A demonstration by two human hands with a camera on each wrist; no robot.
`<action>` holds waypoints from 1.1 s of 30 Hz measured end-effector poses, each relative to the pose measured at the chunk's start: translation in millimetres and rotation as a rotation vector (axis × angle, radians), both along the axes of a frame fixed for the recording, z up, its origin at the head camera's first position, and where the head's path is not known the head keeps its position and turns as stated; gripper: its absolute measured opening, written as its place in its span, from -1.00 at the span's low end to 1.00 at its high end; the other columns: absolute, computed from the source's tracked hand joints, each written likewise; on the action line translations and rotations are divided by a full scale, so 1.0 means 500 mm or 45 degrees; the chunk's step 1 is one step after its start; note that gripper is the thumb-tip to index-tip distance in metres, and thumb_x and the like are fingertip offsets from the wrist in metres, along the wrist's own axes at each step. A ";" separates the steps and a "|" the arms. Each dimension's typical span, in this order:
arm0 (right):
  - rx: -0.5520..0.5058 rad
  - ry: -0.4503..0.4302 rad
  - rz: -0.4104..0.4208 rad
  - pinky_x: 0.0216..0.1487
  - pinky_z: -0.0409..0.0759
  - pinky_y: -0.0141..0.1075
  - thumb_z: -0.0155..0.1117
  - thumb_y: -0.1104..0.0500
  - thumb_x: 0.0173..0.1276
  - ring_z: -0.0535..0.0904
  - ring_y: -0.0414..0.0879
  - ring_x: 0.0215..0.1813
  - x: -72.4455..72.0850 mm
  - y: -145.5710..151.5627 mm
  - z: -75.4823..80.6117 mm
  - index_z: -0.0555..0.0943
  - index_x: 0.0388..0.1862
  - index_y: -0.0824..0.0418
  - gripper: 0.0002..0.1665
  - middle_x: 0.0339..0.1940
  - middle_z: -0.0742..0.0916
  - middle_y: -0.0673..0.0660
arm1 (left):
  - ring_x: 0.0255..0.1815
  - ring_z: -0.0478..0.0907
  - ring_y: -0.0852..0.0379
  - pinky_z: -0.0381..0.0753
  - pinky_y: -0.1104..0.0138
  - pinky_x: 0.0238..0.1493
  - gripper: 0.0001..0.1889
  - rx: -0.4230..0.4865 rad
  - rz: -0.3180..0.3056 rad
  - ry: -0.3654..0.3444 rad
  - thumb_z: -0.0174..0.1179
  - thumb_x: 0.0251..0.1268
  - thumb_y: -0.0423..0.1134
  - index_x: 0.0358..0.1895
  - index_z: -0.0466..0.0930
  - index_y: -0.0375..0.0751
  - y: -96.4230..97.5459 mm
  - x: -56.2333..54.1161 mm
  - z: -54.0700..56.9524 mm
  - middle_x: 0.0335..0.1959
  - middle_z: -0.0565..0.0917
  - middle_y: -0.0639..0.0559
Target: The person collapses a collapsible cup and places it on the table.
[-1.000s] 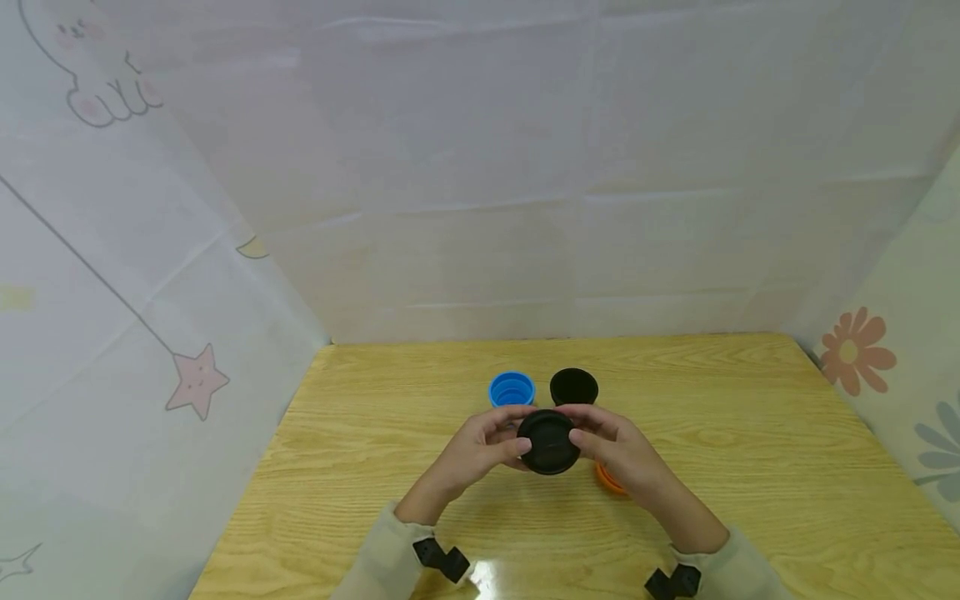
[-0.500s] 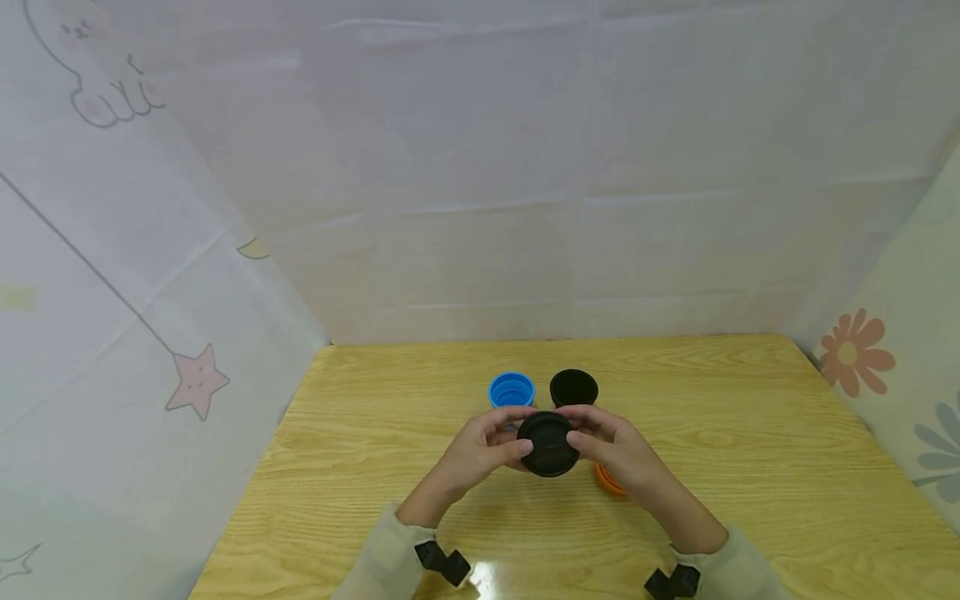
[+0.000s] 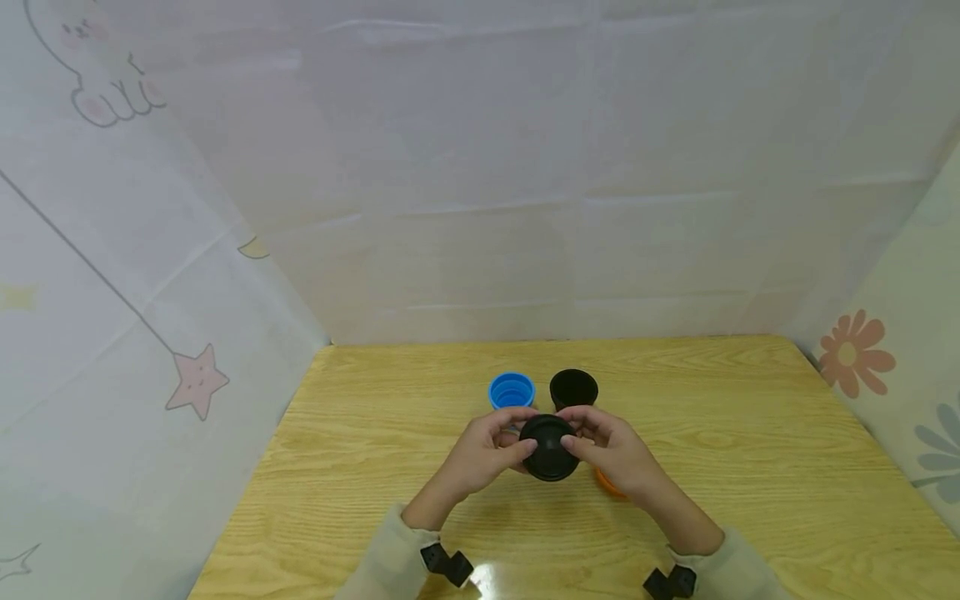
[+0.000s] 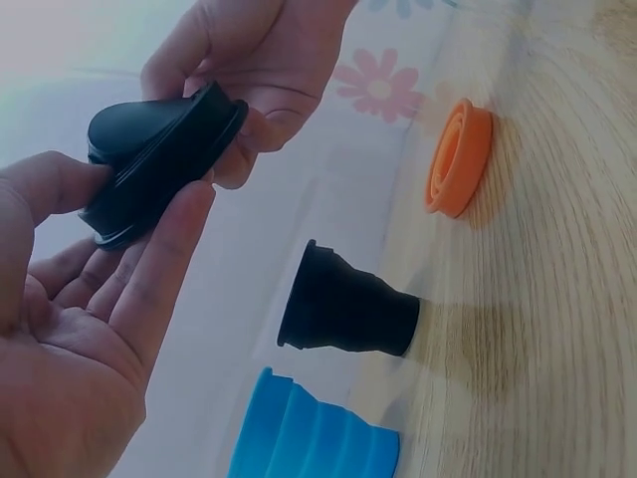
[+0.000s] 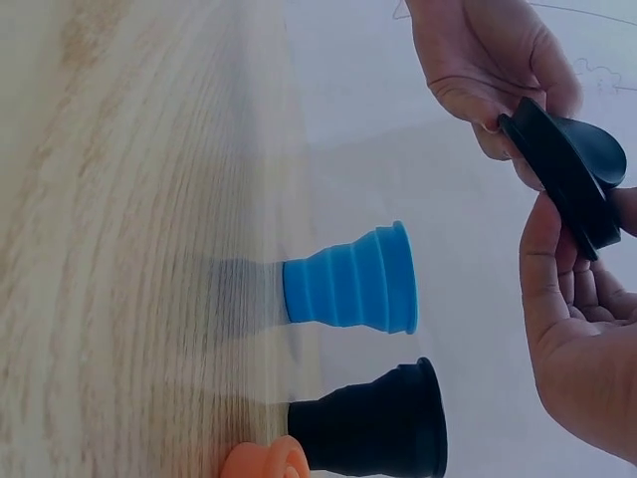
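Both hands hold a black collapsible cup (image 3: 551, 463), folded nearly flat, up over the table. A rounded bulge sticks out of its ring on the side facing the person, seen also on the cup (image 4: 149, 164) in the left wrist view. My left hand (image 3: 480, 454) grips the left rim, thumb on the near face and fingers behind. Opposite it, my right hand (image 3: 618, 457) pinches the right rim the same way. Beyond the hands stand an expanded blue cup (image 3: 512, 389) and an expanded black cup (image 3: 573, 387). A flat orange collapsed cup (image 3: 609, 485) lies partly hidden under the right hand.
The wooden table (image 3: 360, 467) reaches back to a pale cloth wall (image 3: 465, 208). Patterned cloth (image 3: 135, 375) hangs along its sides. Blue and black cups stand side by side, close past the fingertips.
The folded black cup has shifted slightly toward the person, and its near face, flatter earlier, now bulges outward. The thumbs have moved a little inward over it. Cups on the table have not moved.
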State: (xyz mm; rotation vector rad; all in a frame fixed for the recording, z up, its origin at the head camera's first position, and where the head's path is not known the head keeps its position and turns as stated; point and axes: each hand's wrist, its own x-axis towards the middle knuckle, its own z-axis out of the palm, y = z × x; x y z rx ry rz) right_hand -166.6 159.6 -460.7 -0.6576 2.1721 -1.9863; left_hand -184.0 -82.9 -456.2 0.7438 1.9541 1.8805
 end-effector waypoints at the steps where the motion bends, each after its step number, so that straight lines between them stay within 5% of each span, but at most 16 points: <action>1: 0.016 0.022 -0.016 -0.05 0.70 -0.33 0.26 0.24 0.50 0.65 -0.12 -0.07 0.000 -0.001 0.000 0.52 0.21 0.39 -0.62 -0.07 0.67 0.20 | -0.01 0.70 -0.28 0.78 0.07 -0.15 -0.56 -0.007 0.013 0.001 0.21 0.46 -0.36 0.35 0.46 -0.31 0.001 0.000 0.001 0.09 0.58 -0.24; 12: 0.100 0.125 -0.139 -0.14 0.64 -0.31 0.34 0.23 0.44 0.56 -0.10 -0.19 -0.001 -0.006 -0.001 0.62 0.12 0.25 -0.69 -0.21 0.66 0.13 | -0.18 0.76 -0.02 0.79 0.08 -0.25 -0.62 -0.032 0.109 0.051 0.25 0.43 -0.34 0.27 0.55 -0.18 0.008 0.001 -0.005 -0.06 0.60 -0.18; 33: 0.125 0.101 -0.197 -0.20 0.62 -0.32 0.35 0.24 0.43 0.56 -0.07 -0.20 -0.001 -0.013 -0.004 0.64 0.08 0.26 -0.72 -0.24 0.66 0.18 | -0.24 0.77 -0.02 0.76 -0.08 -0.27 -0.64 -0.112 0.208 0.000 0.28 0.34 -0.40 0.17 0.60 -0.12 0.021 0.003 0.000 -0.14 0.62 -0.12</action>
